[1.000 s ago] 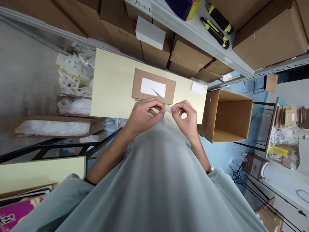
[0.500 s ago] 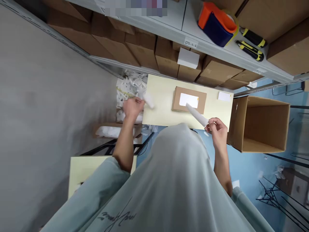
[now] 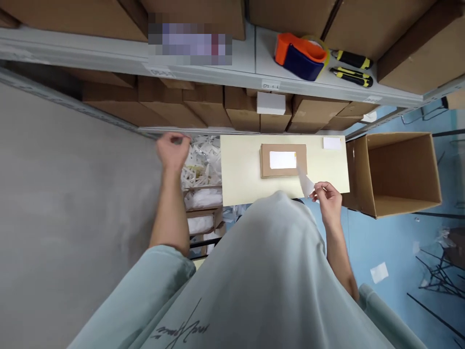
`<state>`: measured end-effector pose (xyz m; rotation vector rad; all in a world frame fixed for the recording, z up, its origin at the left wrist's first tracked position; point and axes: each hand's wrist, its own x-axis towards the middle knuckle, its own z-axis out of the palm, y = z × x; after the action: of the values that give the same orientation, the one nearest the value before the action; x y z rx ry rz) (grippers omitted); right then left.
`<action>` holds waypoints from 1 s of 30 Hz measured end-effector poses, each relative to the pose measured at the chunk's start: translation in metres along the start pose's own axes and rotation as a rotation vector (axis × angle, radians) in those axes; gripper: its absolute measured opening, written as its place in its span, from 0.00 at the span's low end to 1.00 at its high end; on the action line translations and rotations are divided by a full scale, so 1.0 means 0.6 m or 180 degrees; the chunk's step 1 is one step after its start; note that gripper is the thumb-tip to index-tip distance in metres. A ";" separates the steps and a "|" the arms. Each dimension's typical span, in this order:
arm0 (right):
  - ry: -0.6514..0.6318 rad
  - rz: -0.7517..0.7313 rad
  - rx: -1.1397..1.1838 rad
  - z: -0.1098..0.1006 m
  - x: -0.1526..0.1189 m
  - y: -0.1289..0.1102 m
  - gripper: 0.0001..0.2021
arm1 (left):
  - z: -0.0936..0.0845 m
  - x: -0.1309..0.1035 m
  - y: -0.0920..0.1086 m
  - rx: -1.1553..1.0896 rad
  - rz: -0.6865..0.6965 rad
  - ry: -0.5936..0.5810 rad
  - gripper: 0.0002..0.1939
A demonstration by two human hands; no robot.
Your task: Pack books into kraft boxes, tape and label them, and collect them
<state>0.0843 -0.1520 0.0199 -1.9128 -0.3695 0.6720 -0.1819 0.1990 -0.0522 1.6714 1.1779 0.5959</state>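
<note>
Pinching a strip (image 3: 306,185) in my right hand (image 3: 328,198), I'm likely readying it for the carton (image 3: 283,172); alignment probably follows. Whether my left hand (image 3: 173,154) grips, I can't tell.

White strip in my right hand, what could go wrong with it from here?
Your right hand seems to pinch only one end, so the white strip could slip and perhaps drop past the table's front edge to the floor. Its loose end shows against the box, so it might catch there or crease.
</note>
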 end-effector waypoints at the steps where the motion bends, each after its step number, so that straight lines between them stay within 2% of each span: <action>1: 0.0018 -0.0056 -0.0036 0.002 0.005 0.003 0.11 | 0.034 0.000 -0.006 -0.0110 -0.0155 0.0293 0.08; 2: 0.0035 -0.0146 -0.0098 0.003 0.010 0.005 0.12 | 0.074 -0.008 -0.009 -0.0294 -0.0370 0.0500 0.10; 3: 0.0052 -0.0274 -0.0187 0.003 0.015 0.006 0.13 | 0.118 -0.024 -0.007 -0.0561 -0.0580 0.0514 0.11; 5: 0.0066 -0.0633 -0.0438 0.002 0.025 0.006 0.13 | 0.203 -0.070 0.012 -0.1240 -0.0807 -0.0126 0.10; 7: 0.0028 -0.1071 -0.0750 0.000 0.034 0.004 0.11 | 0.270 -0.121 0.045 -0.1769 -0.0888 -0.0735 0.14; 9: -0.0090 -0.1511 -0.1061 -0.006 0.044 0.004 0.10 | 0.315 -0.158 0.078 -0.2218 -0.1013 -0.1131 0.19; 10: -0.0201 -0.1700 -0.1206 -0.011 0.049 0.005 0.10 | 0.330 -0.168 0.091 -0.2430 -0.1113 -0.1207 0.21; 12: -0.0503 -0.1990 -0.1462 -0.024 0.063 0.011 0.10 | 0.352 -0.172 0.108 -0.2785 -0.1359 -0.1115 0.24; 14: -0.0828 -0.2162 -0.1657 -0.042 0.080 0.020 0.09 | 0.365 -0.163 0.111 -0.2982 -0.1557 -0.0809 0.26; 16: -0.1093 -0.2242 -0.1768 -0.063 0.099 0.032 0.10 | 0.373 -0.151 0.107 -0.3001 -0.1608 -0.0597 0.25; 18: -0.1285 -0.2239 -0.1802 -0.084 0.120 0.044 0.10 | 0.379 -0.143 0.104 -0.2884 -0.1565 -0.0568 0.24; 21: -0.1426 -0.2147 -0.1742 -0.109 0.149 0.065 0.11 | 0.391 -0.142 0.110 -0.2546 -0.1572 -0.0586 0.21; 25: -0.1449 -0.2016 -0.1459 -0.128 0.182 0.091 0.14 | 0.414 -0.149 0.131 -0.1897 -0.1573 -0.0247 0.14; 30: -0.1646 -0.1408 -0.0932 -0.134 0.218 0.122 0.13 | 0.446 -0.161 0.149 -0.1359 -0.1439 0.0048 0.09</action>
<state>0.2341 -0.1725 -0.0587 -1.8111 -1.2352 0.8359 0.0319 -0.0087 -0.0687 1.0024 1.2815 0.5254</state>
